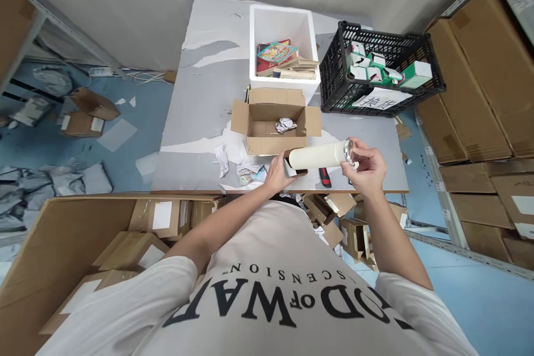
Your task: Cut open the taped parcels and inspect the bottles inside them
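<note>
Nearest, the T-shirt (267, 233) reads "OF WAR" and, partly hidden, "SCENSION". The left hand (277, 175) has its fingers around a narrow carton (301, 173) by one end of a cream flask (317, 156); the right hand (369, 169) pinches the flask's metal end over the counter (192, 117). Beyond, a black crate (336, 95) bears handwritten Chinese characters (381, 99).

Cream bottle (316, 156), silver collar (347, 152); patchy grey-and-white tabletop (200, 100).
Black crate (342, 97), white bin (271, 82), brown carton (267, 146), red-and-black cutter (325, 177), blue floor (479, 300), white shirt (258, 239) with black lettering (269, 303).
</note>
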Demonstrator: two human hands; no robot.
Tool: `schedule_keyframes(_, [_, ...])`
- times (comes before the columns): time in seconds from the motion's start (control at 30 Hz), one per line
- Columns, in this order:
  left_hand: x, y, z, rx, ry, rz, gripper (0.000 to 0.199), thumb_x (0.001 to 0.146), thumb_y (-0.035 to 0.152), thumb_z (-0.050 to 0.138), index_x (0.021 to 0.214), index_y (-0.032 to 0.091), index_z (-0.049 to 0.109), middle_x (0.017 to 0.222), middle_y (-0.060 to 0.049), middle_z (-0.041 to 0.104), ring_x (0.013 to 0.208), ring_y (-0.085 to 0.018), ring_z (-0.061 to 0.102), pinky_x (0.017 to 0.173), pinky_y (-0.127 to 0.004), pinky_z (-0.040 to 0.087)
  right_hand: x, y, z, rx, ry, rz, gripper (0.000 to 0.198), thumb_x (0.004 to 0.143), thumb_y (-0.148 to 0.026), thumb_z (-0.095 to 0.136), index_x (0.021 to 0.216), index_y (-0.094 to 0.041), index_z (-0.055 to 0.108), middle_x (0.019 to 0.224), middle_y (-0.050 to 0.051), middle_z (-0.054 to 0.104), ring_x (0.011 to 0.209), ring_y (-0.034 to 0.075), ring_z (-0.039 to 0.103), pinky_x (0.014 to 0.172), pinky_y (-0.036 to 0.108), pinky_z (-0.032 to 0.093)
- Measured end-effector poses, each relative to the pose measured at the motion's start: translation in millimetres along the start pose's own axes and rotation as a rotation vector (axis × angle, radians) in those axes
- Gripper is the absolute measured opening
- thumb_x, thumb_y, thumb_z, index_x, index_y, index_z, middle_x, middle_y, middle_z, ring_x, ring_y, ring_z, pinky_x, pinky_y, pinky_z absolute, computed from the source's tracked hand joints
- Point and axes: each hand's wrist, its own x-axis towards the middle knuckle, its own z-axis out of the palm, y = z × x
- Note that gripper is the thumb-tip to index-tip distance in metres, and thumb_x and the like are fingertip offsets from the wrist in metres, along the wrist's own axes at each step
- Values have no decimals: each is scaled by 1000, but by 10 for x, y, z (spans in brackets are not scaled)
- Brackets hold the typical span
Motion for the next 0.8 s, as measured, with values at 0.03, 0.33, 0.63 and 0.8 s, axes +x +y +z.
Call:
schedule_keyframes(0.03, [-4,-4,1,-24,9,-6,95,40,29,92,125,20,51,134,-16,51,133,-39,40,114,-54,23,-24,8,1,-15,-14,1,35,66,-35,76,89,-26,50,93,9,65,122,31,56,75,42,55])
schedule_keyframes(0.33, [-21,-83,-20,-72,-8,-5,93,37,34,93,119,19,53,128,-17,54,130,-38,44,112,-54,27,-68,-29,8,-226,-359,-121,34,66,-27,76,96,-24,60,129,14,61,110,28,64,72,40,59])
schedule_keyframes(0.63, [26,-112,6,-5,-47,40,90,42,34,90,122,18,50,128,-17,54,127,-39,45,109,-55,30,22,-101,448,-726,-711,-201,27,79,-32,63,104,-23,59,131,11,58,99,24,64,80,38,53])
schedule_keyframes(0.8, [41,-127,-20,-33,-51,55,88,43,33,90,120,19,52,125,-15,56,123,-39,48,107,-54,32,86,-21,625,-993,-965,-451,22,83,-21,56,105,-21,57,124,13,62,105,26,62,108,52,31])
